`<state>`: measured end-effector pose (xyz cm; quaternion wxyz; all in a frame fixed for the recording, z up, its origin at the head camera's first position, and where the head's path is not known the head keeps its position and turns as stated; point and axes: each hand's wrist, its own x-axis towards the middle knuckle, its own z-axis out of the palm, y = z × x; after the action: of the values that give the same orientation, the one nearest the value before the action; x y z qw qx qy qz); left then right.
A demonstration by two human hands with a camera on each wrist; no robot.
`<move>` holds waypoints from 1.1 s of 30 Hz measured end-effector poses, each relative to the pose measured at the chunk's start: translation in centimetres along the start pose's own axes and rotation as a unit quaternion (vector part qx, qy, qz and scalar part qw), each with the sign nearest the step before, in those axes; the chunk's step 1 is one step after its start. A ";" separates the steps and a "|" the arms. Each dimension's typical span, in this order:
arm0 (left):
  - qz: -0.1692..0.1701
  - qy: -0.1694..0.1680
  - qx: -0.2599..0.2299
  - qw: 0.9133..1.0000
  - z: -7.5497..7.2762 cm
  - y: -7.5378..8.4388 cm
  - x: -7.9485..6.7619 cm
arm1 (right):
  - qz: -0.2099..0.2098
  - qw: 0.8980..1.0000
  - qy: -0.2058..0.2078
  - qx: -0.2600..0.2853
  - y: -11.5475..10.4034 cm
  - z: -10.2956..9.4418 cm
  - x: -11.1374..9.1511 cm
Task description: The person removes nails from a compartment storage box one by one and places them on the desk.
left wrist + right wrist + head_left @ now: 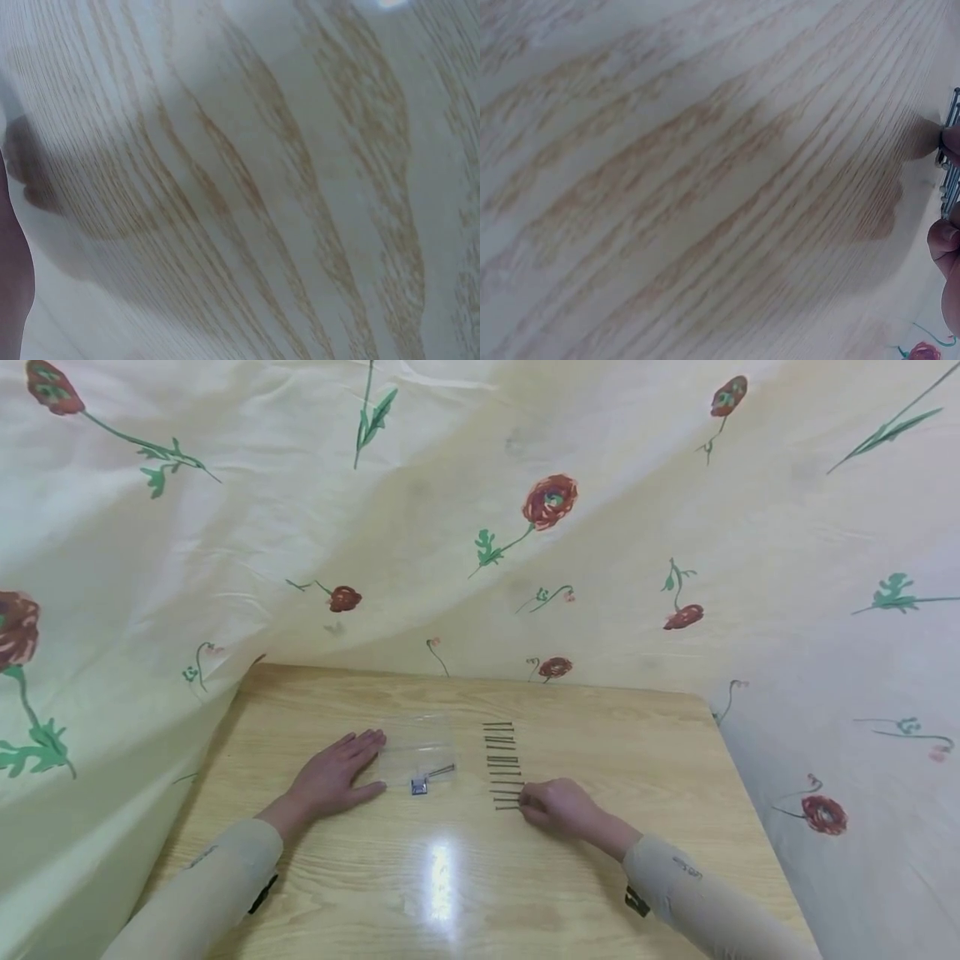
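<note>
In the head view my left hand (337, 774) lies flat with its fingers straight, fingertips and thumb at the left edge of a clear plastic bag (408, 731). Inside the bag's outline are a couple of nails (442, 771) and a small blue-and-white label (419, 787). To the right, several thin dark nails (500, 747) lie side by side in a column. My right hand (558, 806) is at the near end of that column, its curled fingertips over the nails' right ends. In the right wrist view, nail heads (944, 192) show between finger and thumb; I cannot tell whether they pinch one.
The wood-grain table (600, 735) has rounded far corners. A flower-printed cloth (450, 527) hangs behind it and along both sides. A bright light reflection lies on the tabletop in front of the bag.
</note>
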<state>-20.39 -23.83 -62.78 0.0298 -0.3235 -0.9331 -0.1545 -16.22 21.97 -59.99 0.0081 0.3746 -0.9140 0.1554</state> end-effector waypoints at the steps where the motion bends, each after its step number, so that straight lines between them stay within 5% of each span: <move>1: 0.002 0.004 0.000 1.000 0.0 0.0 0.0 | 0.000 1.000 0.000 0.001 0.0 0.0 0.0; 17: 0.007 0.007 0.006 1.000 0.2 -0.2 0.0 | -0.005 1.000 -0.002 0.015 -0.3 -1.0 0.9; 33: -0.003 -0.012 -0.005 1.000 0.0 -0.3 0.0 | -0.036 0.997 -0.063 0.029 -2.0 -3.5 10.2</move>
<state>-20.58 -24.03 -62.85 0.0169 -0.3230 -0.9334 -0.1553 -22.55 14.63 -54.76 -0.0552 0.4162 -0.8938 0.1577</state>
